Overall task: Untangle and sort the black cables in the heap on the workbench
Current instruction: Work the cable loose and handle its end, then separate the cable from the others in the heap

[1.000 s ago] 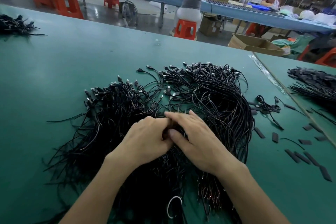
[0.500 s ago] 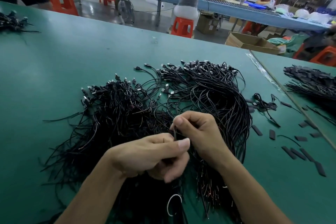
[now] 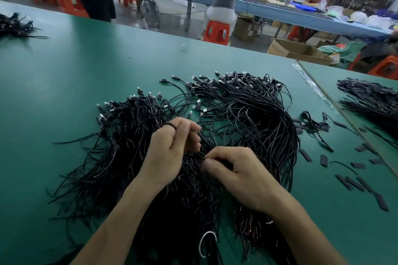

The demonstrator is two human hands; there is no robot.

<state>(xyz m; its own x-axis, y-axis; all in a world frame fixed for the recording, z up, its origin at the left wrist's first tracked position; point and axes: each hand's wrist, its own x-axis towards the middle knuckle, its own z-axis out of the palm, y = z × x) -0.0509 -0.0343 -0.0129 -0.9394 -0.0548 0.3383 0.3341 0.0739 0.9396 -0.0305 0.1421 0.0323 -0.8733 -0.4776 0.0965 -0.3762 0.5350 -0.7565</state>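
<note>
Nearest, a white ring (image 3: 207,243) lies on the close end of the heap (image 3: 254,127), among bare cable tails. Both forearms reach over that end.

The right hand (image 3: 237,176) sits low on the heap. Its grip is clamped on a thin black strand (image 3: 199,153), pinched between thumb and forefinger, with the other fingers curled under. The left hand (image 3: 172,150) is raised just beside it, to its left. Its fingers are curled and a black loop (image 3: 170,125) runs over the forefinger, with the thumb pressed against it, so that grip is clamped too.

The heap spreads across the middle of the green counter (image 3: 86,75). Its plug ends fan out along the far edge and its tails point toward the person.

To the right of the heap lie scattered short black sleeves (image 3: 305,155) and a small coil (image 3: 314,122). Further right, past a seam, is a second pile (image 3: 370,101). A third pile (image 3: 15,24) rests at the far left.

Beyond the counter stand a cardboard box (image 3: 299,50), a floor fan (image 3: 149,9) and an orange stool (image 3: 216,32). A person in grey sits on the stool at a blue counter (image 3: 269,9).
</note>
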